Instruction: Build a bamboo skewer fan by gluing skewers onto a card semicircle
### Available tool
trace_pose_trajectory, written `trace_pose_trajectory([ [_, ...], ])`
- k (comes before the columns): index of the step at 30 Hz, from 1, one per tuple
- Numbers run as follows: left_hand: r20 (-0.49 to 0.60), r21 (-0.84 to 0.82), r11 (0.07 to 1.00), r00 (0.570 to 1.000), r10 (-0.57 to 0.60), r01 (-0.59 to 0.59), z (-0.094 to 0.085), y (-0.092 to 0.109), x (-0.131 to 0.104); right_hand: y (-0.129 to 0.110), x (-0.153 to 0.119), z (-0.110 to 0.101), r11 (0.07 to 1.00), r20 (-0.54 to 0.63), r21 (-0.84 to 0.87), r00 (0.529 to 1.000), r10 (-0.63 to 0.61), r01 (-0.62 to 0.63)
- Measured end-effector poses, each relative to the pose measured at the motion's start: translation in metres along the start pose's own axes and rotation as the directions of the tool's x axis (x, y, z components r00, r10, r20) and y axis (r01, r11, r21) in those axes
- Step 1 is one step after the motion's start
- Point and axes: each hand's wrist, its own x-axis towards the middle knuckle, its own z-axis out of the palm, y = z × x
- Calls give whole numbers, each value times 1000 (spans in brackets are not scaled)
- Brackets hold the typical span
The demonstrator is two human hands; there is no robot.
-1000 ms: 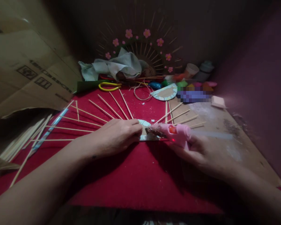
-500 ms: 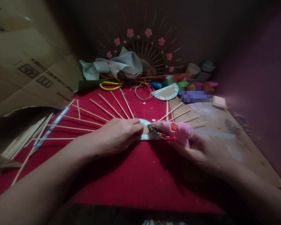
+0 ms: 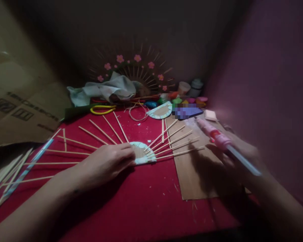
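Note:
On the red surface lies a half-round cardboard piece with a pale blue-white rim. Thin wooden sticks fan out from it to both sides. My left hand, fingers bent and closed, grips the left part of this piece, hiding the stick ends there. Over to the right, my right hand is wrapped round a pink hot glue gun, with a clear glue stick jutting from its back. The gun's nozzle points up and left, apart from the cardboard piece.
A second half-round piece, yellow-handled scissors, twine and a crumpled white cloth lie at the back. A flowered stick fan stands behind. Cardboard box and loose sticks at left; brown board at right.
My right hand has drawn the glue gun away from the half-round piece to the right, uncovering its right-hand sticks. My left hand stays on the piece. The view has shifted.

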Motion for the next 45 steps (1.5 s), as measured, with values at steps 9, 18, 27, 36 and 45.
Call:
trace_pose_trajectory([
  [9, -158, -21, 989, 976, -149, 148, -39, 34, 31, 39, -37, -6, 819, 164, -493, 893, 420, -294],
  [18, -8, -170, 869, 881, -473, 465, -38, 28, 141, 46, -43, -7, 949, 172, -256, 957, 234, -186],
  [27, 126, 38, 719, 711, -692, 694, -3, 18, 191, 45, -52, -9, 963, -165, -6, 950, 265, -270],
  [36, 191, 62, 682, 662, -725, 728, -6, 27, 200, 43, -54, -11, 971, -363, 70, 901, 239, -229],
  [45, 168, 85, 660, 642, -748, 746, -11, 17, 205, 42, -52, -17, 978, -344, 64, 915, 209, -199],
])
